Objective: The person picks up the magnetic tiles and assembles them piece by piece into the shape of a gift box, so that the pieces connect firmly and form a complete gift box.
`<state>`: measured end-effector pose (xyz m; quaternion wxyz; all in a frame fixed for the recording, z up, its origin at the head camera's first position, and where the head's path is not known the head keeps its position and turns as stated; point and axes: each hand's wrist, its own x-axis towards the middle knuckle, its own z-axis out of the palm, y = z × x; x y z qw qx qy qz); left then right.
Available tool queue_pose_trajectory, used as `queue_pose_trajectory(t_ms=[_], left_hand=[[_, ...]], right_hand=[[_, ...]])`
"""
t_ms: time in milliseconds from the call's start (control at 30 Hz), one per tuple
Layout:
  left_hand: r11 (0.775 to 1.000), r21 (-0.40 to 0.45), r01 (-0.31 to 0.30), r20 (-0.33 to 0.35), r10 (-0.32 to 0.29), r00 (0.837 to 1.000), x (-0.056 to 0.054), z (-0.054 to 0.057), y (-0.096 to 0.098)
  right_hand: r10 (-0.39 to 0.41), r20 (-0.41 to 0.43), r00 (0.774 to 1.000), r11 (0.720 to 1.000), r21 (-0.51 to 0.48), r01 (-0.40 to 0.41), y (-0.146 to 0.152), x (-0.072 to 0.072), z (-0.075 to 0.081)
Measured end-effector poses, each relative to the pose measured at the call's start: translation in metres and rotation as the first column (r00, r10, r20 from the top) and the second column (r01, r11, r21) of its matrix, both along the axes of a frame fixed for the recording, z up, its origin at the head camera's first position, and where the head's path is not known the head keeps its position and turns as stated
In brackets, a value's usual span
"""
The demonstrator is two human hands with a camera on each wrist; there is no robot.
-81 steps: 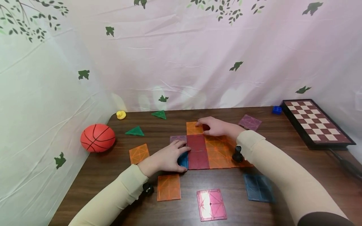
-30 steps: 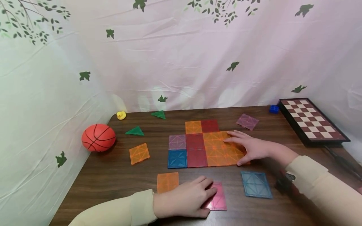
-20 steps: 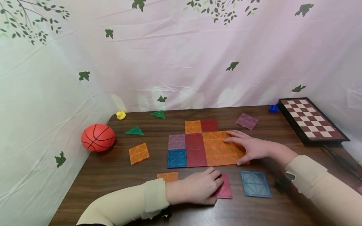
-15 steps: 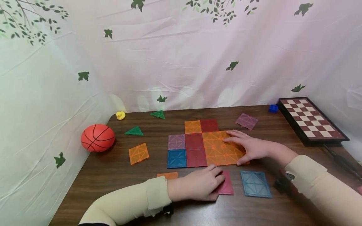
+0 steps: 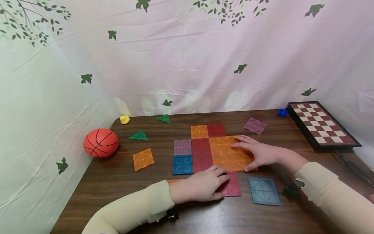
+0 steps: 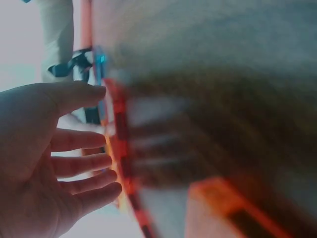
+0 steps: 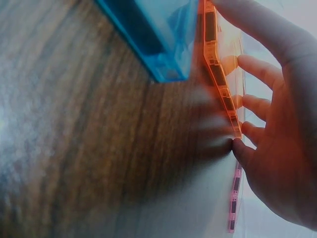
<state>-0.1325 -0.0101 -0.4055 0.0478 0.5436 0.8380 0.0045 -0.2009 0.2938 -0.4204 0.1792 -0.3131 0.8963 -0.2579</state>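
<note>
Flat translucent magnetic tiles form a joined patch on the table. My left hand (image 5: 201, 185) rests its fingertips on a pink square tile (image 5: 233, 186), whose far edge meets the large orange tile (image 5: 222, 151); part of the pink one is hidden under the fingers. In the left wrist view the left fingers (image 6: 81, 163) are extended. My right hand (image 5: 261, 153) lies spread on the orange tile's right side, thumb at its near corner. Left of the orange are red tiles (image 5: 202, 162), a blue tile (image 5: 182, 164) and a purple tile (image 5: 182, 147). Behind sit a small orange tile (image 5: 199, 131) and a red one.
Loose tiles lie around: light blue (image 5: 264, 191), orange (image 5: 143, 159), purple (image 5: 255, 125), green triangles (image 5: 138, 136). Another orange tile (image 5: 174, 180) is mostly under my left forearm. A red ball (image 5: 101, 143) and yellow duck (image 5: 124, 119) are left; a chessboard (image 5: 324, 123) and blue block (image 5: 282, 112) right.
My left hand has left the blue tile and slid the pink tile away from me, up to the orange tile. The right hand has shifted from the back tiles to the orange tile's right side.
</note>
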Motion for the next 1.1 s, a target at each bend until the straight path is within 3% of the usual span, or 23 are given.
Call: queue_pose_trajectory(t_ms=[100,300,433,667,733,833,967,1100], left_hand=[[0.997,0.059,-0.054,0.048,0.051,0.998,-0.002,0.009,-0.018],[0.976,0.149,-0.161,0.062,0.154,0.986,0.004,0.025,-0.072],[0.964,0.133,-0.23,0.085,0.22,0.972,0.012,0.024,-0.103],[0.948,0.069,-0.312,0.154,0.299,0.942,0.025,0.011,-0.139],[0.949,0.069,-0.307,0.156,0.294,0.943,0.027,0.006,-0.144],[0.961,0.094,-0.261,0.15,0.245,0.958,0.029,0.0,-0.143],[0.977,0.124,-0.175,0.118,0.161,0.98,0.028,-0.003,-0.132],[0.986,0.123,-0.111,0.074,0.103,0.992,0.026,-0.004,-0.114]], right_hand=[[-0.005,0.009,1.0,1.0,0.004,0.005,0.0,-0.001,0.0],[-0.022,0.029,0.999,1.0,0.007,0.022,-0.001,0.0,-0.002],[-0.015,0.017,1.0,1.0,0.003,0.015,0.0,0.0,-0.001],[-0.005,0.005,1.0,1.0,-0.01,0.005,-0.002,0.0,-0.001],[-0.003,0.001,1.0,1.0,-0.008,0.003,-0.001,0.0,-0.002],[-0.003,-0.009,1.0,1.0,-0.014,0.003,-0.001,-0.001,-0.002],[-0.005,-0.014,1.0,1.0,-0.025,0.004,0.0,-0.001,-0.003],[-0.013,-0.013,1.0,1.0,-0.023,0.012,0.0,0.0,-0.004]])
